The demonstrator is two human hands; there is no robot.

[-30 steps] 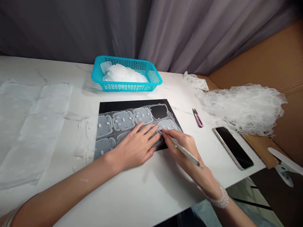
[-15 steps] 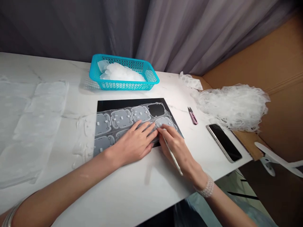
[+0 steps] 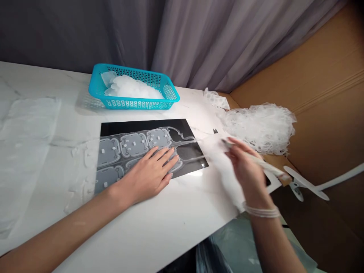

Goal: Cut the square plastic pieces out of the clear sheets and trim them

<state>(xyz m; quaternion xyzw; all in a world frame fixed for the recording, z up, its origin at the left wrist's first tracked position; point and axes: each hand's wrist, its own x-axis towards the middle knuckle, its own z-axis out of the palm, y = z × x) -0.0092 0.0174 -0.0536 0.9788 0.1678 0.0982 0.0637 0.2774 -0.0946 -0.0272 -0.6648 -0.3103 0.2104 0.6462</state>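
My left hand lies flat with fingers spread on a translucent, silicone-like sheet of rounded-square pieces, pressing it to a black board. In my right hand, closed and blurred, is a slender white pen-like tool, pointing back over the wrist. Stretched strands of the sheet's clear border run from the board's right side toward the right fingers. A whitish blur by those fingers looks like pulled film; its exact grip is smeared. Some sheet pieces are hidden beneath my left hand.
A turquoise basket holding translucent white pieces stands behind the board. On the right are a heap of clear scraps, thread snips mostly hidden by blur, and a largely covered phone. More translucent sheets lie left. Cardboard borders the right.
My right hand has lifted off the sheet and swung right with the tool, stretching the border strands. My left hand still presses the sheet. The view has shifted slightly right.
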